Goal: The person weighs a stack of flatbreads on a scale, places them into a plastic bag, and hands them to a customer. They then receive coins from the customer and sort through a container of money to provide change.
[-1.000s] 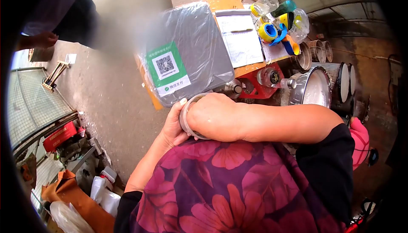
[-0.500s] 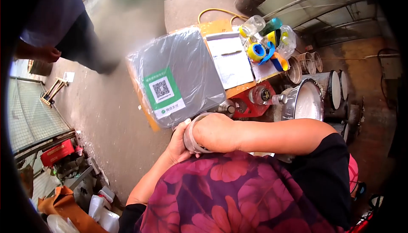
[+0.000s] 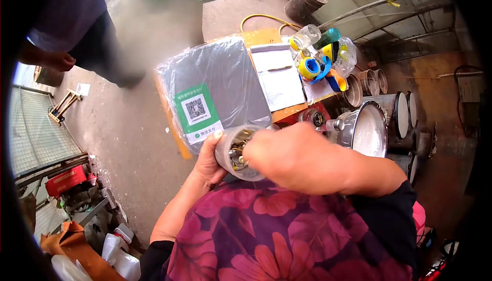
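Observation:
A clear round plastic container with small metal pieces inside is tilted in front of my chest. My left hand wraps round its left side, the thumb along the rim. At the container's right edge is my right hand, blurred, its fingertips hidden behind the hand and at the mouth. Just beyond lies a plastic-covered grey board bearing a green-and-white QR code card. Beside the board is a clipboard of white papers with a pen on it.
Tape rolls and plastic jars sit right of the papers. A steel bowl of white powder stands at the right, near black drums. A person in dark clothes stands at the upper left. Bags lie lower left.
My right hand has moved right and lifted off the container, uncovering its mouth and the metal pieces. My left hand still holds the container. The view has shifted slightly.

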`<state>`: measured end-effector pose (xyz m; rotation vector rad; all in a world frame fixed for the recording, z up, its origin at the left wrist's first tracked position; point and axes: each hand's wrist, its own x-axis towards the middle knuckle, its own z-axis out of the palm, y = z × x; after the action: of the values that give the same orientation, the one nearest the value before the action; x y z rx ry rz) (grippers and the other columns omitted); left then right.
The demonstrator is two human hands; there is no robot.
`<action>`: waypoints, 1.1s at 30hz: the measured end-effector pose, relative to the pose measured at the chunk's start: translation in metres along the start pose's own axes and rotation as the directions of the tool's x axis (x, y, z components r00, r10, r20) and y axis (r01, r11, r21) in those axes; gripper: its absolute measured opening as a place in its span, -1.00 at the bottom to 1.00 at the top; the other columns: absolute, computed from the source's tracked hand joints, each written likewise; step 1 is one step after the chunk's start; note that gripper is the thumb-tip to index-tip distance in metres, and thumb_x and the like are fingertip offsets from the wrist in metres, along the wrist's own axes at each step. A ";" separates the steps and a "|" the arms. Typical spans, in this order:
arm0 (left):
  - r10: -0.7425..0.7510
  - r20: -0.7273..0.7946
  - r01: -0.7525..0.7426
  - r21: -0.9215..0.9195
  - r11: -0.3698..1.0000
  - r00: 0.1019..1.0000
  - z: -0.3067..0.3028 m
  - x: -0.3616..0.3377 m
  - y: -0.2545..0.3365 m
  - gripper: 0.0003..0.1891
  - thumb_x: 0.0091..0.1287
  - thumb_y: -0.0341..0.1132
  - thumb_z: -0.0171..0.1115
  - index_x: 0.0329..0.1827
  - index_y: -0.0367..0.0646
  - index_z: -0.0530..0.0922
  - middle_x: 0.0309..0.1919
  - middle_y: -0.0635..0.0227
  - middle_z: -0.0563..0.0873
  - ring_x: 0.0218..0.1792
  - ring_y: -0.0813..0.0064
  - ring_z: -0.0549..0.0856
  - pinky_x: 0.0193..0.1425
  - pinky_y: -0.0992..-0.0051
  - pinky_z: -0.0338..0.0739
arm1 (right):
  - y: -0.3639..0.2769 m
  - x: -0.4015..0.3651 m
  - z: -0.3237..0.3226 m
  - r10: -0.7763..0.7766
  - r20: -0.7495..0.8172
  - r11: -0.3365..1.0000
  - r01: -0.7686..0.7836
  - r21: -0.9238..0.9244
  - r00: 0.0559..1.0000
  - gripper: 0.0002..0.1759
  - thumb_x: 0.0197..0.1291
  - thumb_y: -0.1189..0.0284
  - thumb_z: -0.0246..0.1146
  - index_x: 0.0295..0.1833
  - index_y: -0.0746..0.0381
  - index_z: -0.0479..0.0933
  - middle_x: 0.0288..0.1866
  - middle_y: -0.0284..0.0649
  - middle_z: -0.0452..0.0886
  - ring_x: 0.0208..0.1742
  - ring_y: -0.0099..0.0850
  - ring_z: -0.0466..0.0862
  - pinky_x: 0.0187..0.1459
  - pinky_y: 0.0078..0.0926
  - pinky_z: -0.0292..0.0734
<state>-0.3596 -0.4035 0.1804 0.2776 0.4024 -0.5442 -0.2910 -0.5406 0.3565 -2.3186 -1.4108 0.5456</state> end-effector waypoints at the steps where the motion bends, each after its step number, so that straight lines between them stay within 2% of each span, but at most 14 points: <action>1: 0.013 -0.015 -0.014 -0.011 1.000 1.000 0.002 0.000 0.002 -0.41 0.20 0.05 0.02 0.09 -0.31 0.43 -0.03 0.10 0.59 -0.01 0.26 0.58 0.17 0.27 0.42 | 0.002 -0.003 -0.006 0.051 -0.146 0.999 -0.047 0.026 0.988 -0.90 0.04 0.48 0.17 -0.31 0.26 0.46 -0.51 -0.09 0.52 -0.43 -0.14 0.58 -0.44 -0.35 0.50; 2: 0.043 -0.050 -0.044 -0.018 0.999 0.998 0.001 0.001 0.003 -0.42 0.21 0.05 0.00 0.09 -0.30 0.43 -0.03 0.11 0.59 -0.01 0.26 0.58 0.16 0.27 0.44 | 0.013 -0.004 -0.009 0.139 -0.169 0.959 -0.089 0.270 0.976 -0.88 0.11 0.43 0.20 -0.29 0.25 0.46 -0.51 -0.19 0.55 -0.51 -0.33 0.58 -0.50 -0.50 0.47; 3: 0.071 -0.012 -0.071 -0.050 0.996 0.997 0.000 0.000 0.004 -0.44 0.22 0.04 0.01 0.06 -0.29 0.45 -0.04 0.13 0.60 -0.03 0.27 0.60 0.13 0.26 0.46 | 0.007 -0.004 -0.023 0.486 0.144 0.614 -0.454 0.645 0.862 -0.87 0.16 0.46 0.13 -0.38 0.30 0.45 -0.54 -0.24 0.55 -0.55 -0.50 0.58 -0.53 -0.54 0.46; 5: 0.126 0.013 -0.125 -0.047 0.991 0.992 -0.003 0.001 0.006 -0.47 0.22 0.03 0.01 0.04 -0.27 0.47 -0.07 0.15 0.62 -0.07 0.28 0.61 0.10 0.27 0.49 | 0.028 -0.011 -0.010 0.565 0.215 0.284 -0.432 0.856 0.797 -0.84 0.21 0.41 0.14 -0.36 0.28 0.45 -0.53 -0.33 0.55 -0.56 -0.65 0.54 -0.57 -0.70 0.41; 6: 0.104 0.004 -0.104 -0.069 0.992 0.995 0.005 0.000 0.008 -0.48 0.22 0.03 0.02 0.01 -0.25 0.49 -0.09 0.17 0.63 -0.09 0.29 0.62 0.07 0.28 0.50 | 0.033 -0.014 -0.008 0.604 0.274 0.200 -0.475 0.857 0.749 -0.83 0.24 0.39 0.11 -0.34 0.26 0.45 -0.51 -0.34 0.56 -0.57 -0.66 0.55 -0.60 -0.78 0.40; 9: 0.130 0.001 -0.130 -0.079 0.988 0.991 0.001 0.004 0.007 -0.50 0.24 0.04 0.01 0.01 -0.22 0.49 -0.09 0.19 0.62 -0.08 0.28 0.61 0.07 0.28 0.50 | 0.042 -0.019 0.002 0.626 0.265 0.137 -0.438 0.888 0.733 -0.84 0.23 0.39 0.12 -0.33 0.26 0.44 -0.51 -0.32 0.57 -0.58 -0.67 0.55 -0.62 -0.79 0.39; 12: 0.063 -0.038 -0.069 -0.181 0.981 0.997 -0.021 0.010 0.004 -0.50 0.23 0.04 0.06 0.03 -0.19 0.49 -0.06 0.21 0.61 -0.06 0.25 0.60 0.08 0.24 0.50 | 0.048 -0.020 0.010 0.644 0.262 0.103 -0.421 0.901 0.719 -0.84 0.22 0.39 0.13 -0.33 0.26 0.44 -0.51 -0.31 0.57 -0.57 -0.65 0.56 -0.63 -0.78 0.40; 17: 0.068 0.028 -0.061 -0.188 0.980 0.997 -0.025 0.009 0.004 -0.50 0.19 0.03 0.15 0.05 -0.14 0.48 -0.03 0.22 0.60 -0.02 0.20 0.58 0.09 0.14 0.48 | 0.054 -0.021 0.018 0.661 0.274 0.056 -0.410 0.910 0.699 -0.86 0.20 0.40 0.14 -0.30 0.27 0.46 -0.47 -0.25 0.59 -0.54 -0.61 0.59 -0.60 -0.76 0.46; 24: 0.066 -0.043 -0.072 -0.162 0.984 0.997 -0.032 0.012 0.004 -0.49 0.28 0.05 -0.01 0.05 -0.22 0.47 -0.04 0.19 0.60 -0.02 0.25 0.58 0.12 0.23 0.47 | 0.056 -0.019 0.022 0.640 0.289 0.021 -0.393 0.919 0.711 -0.89 0.19 0.45 0.15 -0.25 0.28 0.47 -0.43 -0.22 0.61 -0.53 -0.57 0.61 -0.58 -0.75 0.47; 25: 0.118 -0.037 -0.121 -0.105 0.987 0.992 -0.031 0.011 0.003 -0.49 0.29 0.05 -0.03 0.05 -0.22 0.48 -0.05 0.17 0.61 -0.02 0.25 0.59 0.12 0.22 0.47 | 0.054 -0.019 0.021 0.630 0.243 0.089 -0.379 0.921 0.738 -0.90 0.19 0.48 0.14 -0.24 0.29 0.47 -0.43 -0.22 0.61 -0.54 -0.59 0.61 -0.58 -0.77 0.45; 27: 0.074 -0.012 -0.075 -0.070 0.995 0.997 -0.039 0.012 0.006 -0.45 0.27 0.09 -0.03 0.07 -0.22 0.46 -0.01 0.15 0.59 -0.02 0.23 0.59 0.12 0.21 0.47 | 0.049 -0.020 0.017 0.617 0.170 0.163 -0.337 0.927 0.768 -0.90 0.20 0.48 0.13 -0.24 0.29 0.46 -0.43 -0.23 0.61 -0.54 -0.61 0.61 -0.57 -0.79 0.44; 31: 0.074 -0.013 -0.074 -0.021 0.997 0.997 -0.053 0.010 0.005 -0.41 0.23 0.14 -0.01 0.08 -0.21 0.44 -0.01 0.12 0.57 -0.03 0.18 0.58 0.07 0.17 0.50 | 0.066 -0.021 0.034 0.662 0.011 0.331 -0.305 0.893 0.750 -0.92 0.21 0.49 0.11 -0.27 0.29 0.44 -0.45 -0.31 0.57 -0.52 -0.69 0.54 -0.53 -0.81 0.44; 32: 0.056 -0.072 -0.062 -0.083 0.995 0.996 -0.050 0.008 0.005 -0.43 0.23 0.11 -0.01 0.07 -0.22 0.45 -0.05 0.12 0.59 -0.06 0.19 0.60 0.04 0.17 0.52 | 0.070 -0.021 0.044 0.676 0.039 0.314 -0.335 0.888 0.736 -0.92 0.20 0.49 0.11 -0.27 0.29 0.44 -0.45 -0.32 0.56 -0.53 -0.70 0.53 -0.52 -0.81 0.43; 33: 0.098 -0.105 -0.097 0.006 0.995 0.990 -0.041 0.005 0.005 -0.56 0.22 -0.09 0.04 0.01 -0.26 0.47 -0.10 0.14 0.61 -0.10 0.27 0.61 -0.01 0.28 0.55 | 0.072 -0.021 0.054 0.688 0.066 0.298 -0.365 0.882 0.722 -0.92 0.20 0.49 0.11 -0.28 0.28 0.44 -0.46 -0.34 0.56 -0.53 -0.71 0.52 -0.52 -0.81 0.43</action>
<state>-0.3647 -0.3869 0.1424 0.3259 0.4885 -0.4348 -0.2724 -0.5842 0.2770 -1.7798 0.0126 0.7603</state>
